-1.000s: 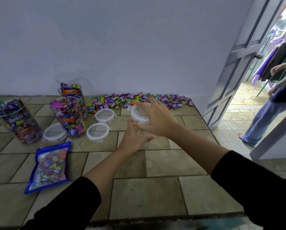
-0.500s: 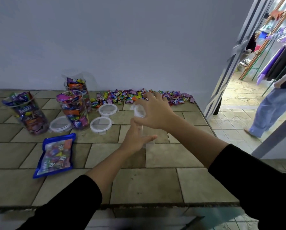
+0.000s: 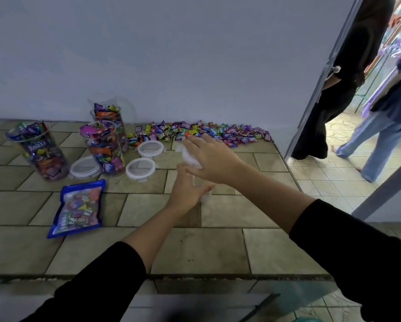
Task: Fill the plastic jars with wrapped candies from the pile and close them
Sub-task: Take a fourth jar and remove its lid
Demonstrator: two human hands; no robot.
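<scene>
A clear empty plastic jar stands upright at the middle of the tiled counter. My left hand grips its side from the left. My right hand covers and grips the white lid on top of the jar. The pile of wrapped candies lies along the wall just behind my hands. Three open jars full of candies stand at the left: one far left, one in front, one behind it. Three loose lids lie near them.
A blue bag of candies lies flat in front of the filled jars. The counter's front edge runs below my forearms. To the right an open doorway shows two people standing, one in black, one in jeans.
Both hands stay on the clear jar and its lid, and my right hand has shifted on the lid. The people at the doorway have moved closer in.
</scene>
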